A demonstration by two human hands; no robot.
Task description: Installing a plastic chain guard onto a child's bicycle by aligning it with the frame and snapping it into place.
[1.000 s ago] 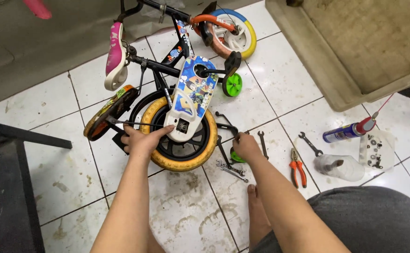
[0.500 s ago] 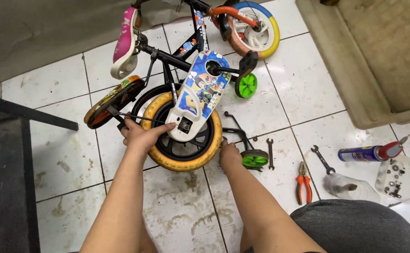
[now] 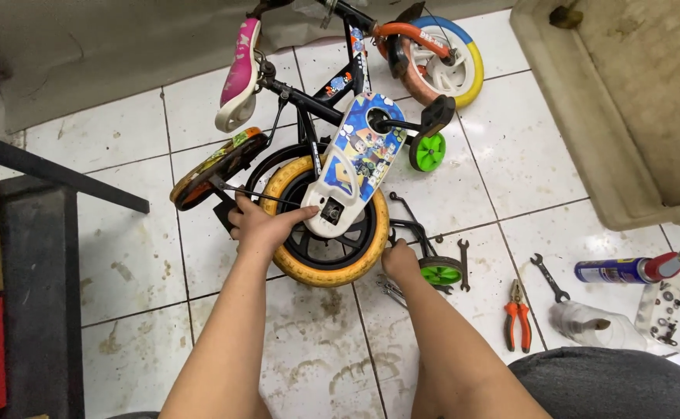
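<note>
Left hand lies open-fingered against the yellow rear wheel, bracing it; right hand (grip hidden) works beside the training-wheel bracket — best keep wheel pinned.

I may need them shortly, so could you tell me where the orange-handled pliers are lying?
In the head view, the orange-handled pliers lie on the tiled floor at lower right, between the green training wheel and a spanner.
</note>
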